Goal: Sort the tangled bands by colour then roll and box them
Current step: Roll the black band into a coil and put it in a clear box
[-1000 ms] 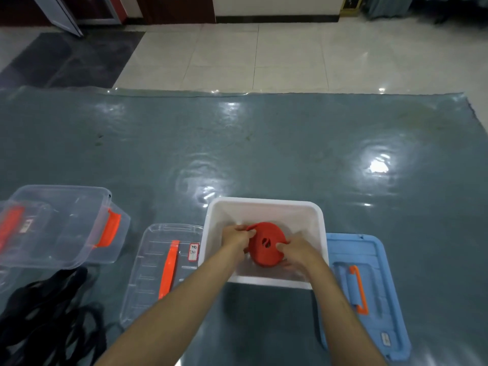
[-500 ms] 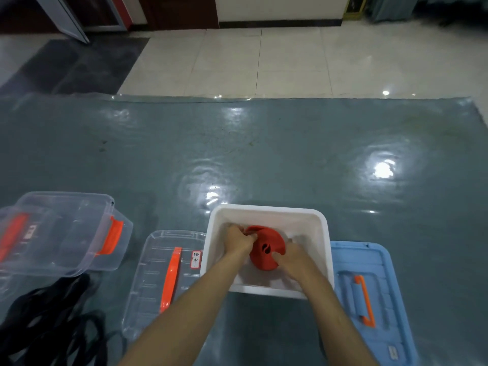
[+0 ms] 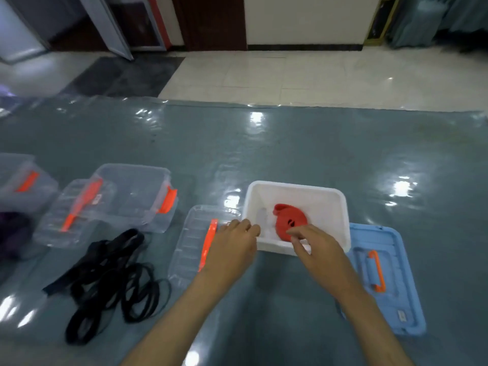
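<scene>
A rolled red band [image 3: 290,221] lies inside the white box [image 3: 327,196] on the grey-blue mat. My right hand [image 3: 315,245] hovers over the box's near rim with loosely curled fingers and holds nothing. My left hand [image 3: 233,240] is just outside the box's left wall, above a clear lid [image 3: 190,244], fingers loosely curled and empty. A tangle of black bands [image 3: 111,276] lies on the mat at the left. Dark purple bands [image 3: 12,231] show at the far left edge, blurred.
A blue lid with an orange handle [image 3: 383,276] lies right of the white box. A clear box with orange latches [image 3: 137,196] and another clear lid [image 3: 76,210] sit at the left, a further clear box [image 3: 18,183] beyond. Tiled floor lies past the mat's far edge.
Both hands let go of the red roll and drew back out of the white box; the roll stays in it. The view swung left, showing more of the black bands and clear boxes.
</scene>
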The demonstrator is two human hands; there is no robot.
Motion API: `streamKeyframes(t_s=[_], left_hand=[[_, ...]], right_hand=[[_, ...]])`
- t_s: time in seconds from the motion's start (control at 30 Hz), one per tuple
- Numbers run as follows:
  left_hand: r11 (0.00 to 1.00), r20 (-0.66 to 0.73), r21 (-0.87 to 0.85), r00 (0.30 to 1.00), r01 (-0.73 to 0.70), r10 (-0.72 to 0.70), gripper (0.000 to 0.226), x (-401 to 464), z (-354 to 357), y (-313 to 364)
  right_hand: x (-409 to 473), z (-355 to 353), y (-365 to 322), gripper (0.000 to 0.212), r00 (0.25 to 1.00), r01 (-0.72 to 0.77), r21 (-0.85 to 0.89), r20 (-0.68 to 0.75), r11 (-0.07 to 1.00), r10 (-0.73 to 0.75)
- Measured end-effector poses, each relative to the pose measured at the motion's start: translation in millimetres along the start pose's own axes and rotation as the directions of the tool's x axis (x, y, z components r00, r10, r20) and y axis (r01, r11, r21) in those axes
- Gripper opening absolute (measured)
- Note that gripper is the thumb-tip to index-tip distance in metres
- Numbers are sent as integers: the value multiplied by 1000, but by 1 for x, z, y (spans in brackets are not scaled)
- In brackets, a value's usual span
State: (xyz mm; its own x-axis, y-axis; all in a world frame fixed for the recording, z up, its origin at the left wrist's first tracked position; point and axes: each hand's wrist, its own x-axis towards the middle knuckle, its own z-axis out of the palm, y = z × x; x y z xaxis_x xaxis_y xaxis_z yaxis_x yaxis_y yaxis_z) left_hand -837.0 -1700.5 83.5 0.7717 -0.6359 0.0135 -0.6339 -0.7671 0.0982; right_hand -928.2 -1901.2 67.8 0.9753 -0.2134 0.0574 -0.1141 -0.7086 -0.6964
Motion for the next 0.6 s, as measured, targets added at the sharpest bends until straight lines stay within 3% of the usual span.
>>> streamKeyframes(t_s=[0.1, 0.27, 0.43, 0.53, 0.6], left_hand=[[999, -32, 23, 999, 45, -44, 14, -44, -12, -23], [987, -63, -14, 985, 161, -162, 19, -114, -13, -79], [958, -27, -71, 960, 277, -279, 9, -165, -3, -163], [948, 8, -78, 951, 309, -309, 4, -189, 6, -220], [952, 59, -85, 956, 293, -289, 14, -203, 16, -258]], right_hand=[[-12, 19, -22, 17, 998, 67, -50, 4, 997, -66], [-24, 72, -68, 14, 988, 124, 9, 92, 992, -124], [-23, 137, -113, 16, 976, -28, 184, 218, 983, -13], [-21, 178, -137, 14, 961, -85, 159, 274, 984, 39], [-21, 210, -151, 18, 945, -142, 84, 308, 986, 110]])
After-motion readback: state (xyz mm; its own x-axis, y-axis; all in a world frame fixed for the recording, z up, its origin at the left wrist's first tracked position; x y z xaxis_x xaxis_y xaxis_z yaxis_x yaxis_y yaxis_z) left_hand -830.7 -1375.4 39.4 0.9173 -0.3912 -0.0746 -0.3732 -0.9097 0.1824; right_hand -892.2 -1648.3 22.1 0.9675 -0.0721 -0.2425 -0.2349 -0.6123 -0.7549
